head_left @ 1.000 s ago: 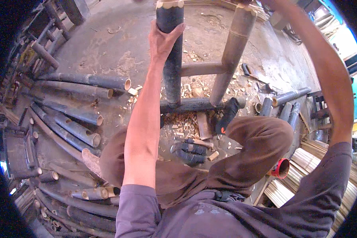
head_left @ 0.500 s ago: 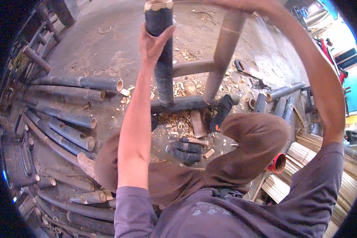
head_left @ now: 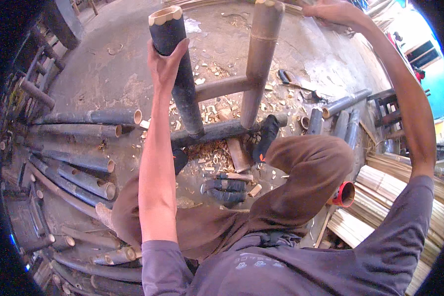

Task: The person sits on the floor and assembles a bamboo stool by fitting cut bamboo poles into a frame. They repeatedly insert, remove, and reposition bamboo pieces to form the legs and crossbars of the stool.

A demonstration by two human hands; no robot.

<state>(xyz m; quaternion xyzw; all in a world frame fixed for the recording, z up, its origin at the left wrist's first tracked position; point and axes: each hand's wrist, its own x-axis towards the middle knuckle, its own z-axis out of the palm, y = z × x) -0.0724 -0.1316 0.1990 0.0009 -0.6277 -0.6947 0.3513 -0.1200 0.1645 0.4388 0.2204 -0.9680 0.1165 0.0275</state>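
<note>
In the head view, the left hand (head_left: 166, 61) is at the upper left of the frame. Its fingers wrap around a tall black bamboo pole (head_left: 184, 89), just below the wavy top. A short brown bar (head_left: 224, 88) runs from it to a brown bamboo pole (head_left: 264, 49) at top middle. The right hand (head_left: 341, 14) is at the upper right, apart from both poles; it is blurry, so I cannot tell how its fingers are.

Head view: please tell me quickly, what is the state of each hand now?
Left hand: closed around the dark tube.
Right hand: looks open though blurred, raised beside the brown tube, not touching it.
</note>
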